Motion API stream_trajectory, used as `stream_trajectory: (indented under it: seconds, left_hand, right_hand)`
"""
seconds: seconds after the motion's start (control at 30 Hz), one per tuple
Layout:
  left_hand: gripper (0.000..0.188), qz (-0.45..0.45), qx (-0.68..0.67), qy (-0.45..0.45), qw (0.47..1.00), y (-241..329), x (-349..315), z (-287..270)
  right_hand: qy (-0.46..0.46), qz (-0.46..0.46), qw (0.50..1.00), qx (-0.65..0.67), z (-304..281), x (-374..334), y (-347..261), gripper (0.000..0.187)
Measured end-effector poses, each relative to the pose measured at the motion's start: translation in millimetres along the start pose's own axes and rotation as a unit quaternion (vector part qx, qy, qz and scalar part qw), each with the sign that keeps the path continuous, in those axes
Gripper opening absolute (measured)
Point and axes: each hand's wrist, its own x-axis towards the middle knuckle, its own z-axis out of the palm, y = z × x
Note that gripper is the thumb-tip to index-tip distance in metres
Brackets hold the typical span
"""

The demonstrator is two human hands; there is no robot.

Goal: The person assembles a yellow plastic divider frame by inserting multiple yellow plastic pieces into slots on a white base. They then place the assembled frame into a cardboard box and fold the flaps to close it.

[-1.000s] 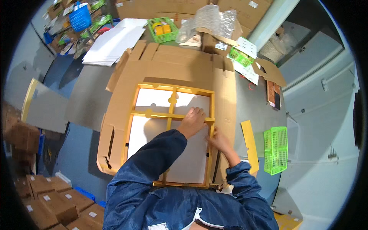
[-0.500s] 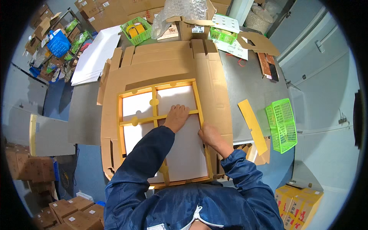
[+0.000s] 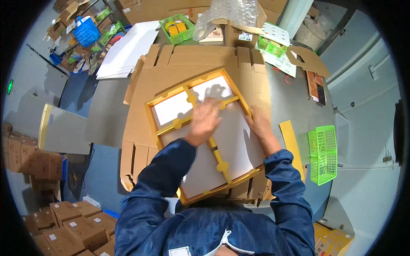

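Note:
A shallow yellow box with a white bottom lies at a slant on flattened cardboard. Yellow dividers cross inside it and part it into compartments; round tabs stick out along them. Over the crossing of the dividers is my left hand, its fingers stretched out and a little blurred, holding nothing that I can see. My right hand grips the right side wall of the yellow box, with its fingertips partly hidden at the rim.
On the grey table, a yellow strip and a green basket are at the right. White sheets are stacked at the far left. Behind the cardboard stand a green basket with tape rolls and bubble wrap.
The yellow box has turned counter-clockwise on the cardboard. My left hand has come off the cross divider's right part and opened over the crossing. My right hand stays at the right wall.

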Motion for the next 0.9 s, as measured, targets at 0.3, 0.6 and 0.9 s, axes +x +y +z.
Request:
stream_trajectory:
  seconds: [0.3,0.6,0.9]
  left_hand:
    - [0.080,-0.496,-0.252,0.087,0.827,4.3,-244.5,-61.6]
    - [0.076,-0.520,-0.226,-0.081,0.820,-24.2,-248.9,-58.8]
    - [0.064,-0.445,-0.073,-0.035,0.892,-34.6,-249.6,-104.7]
  right_hand:
    - [0.075,-0.008,0.997,0.026,-58.9,-88.6,25.8,0.039]
    - [0.019,0.236,0.956,-0.174,-64.8,-230.7,249.2,0.066]
    - [-0.088,0.427,0.890,-0.133,-36.7,-247.9,248.4,0.113]
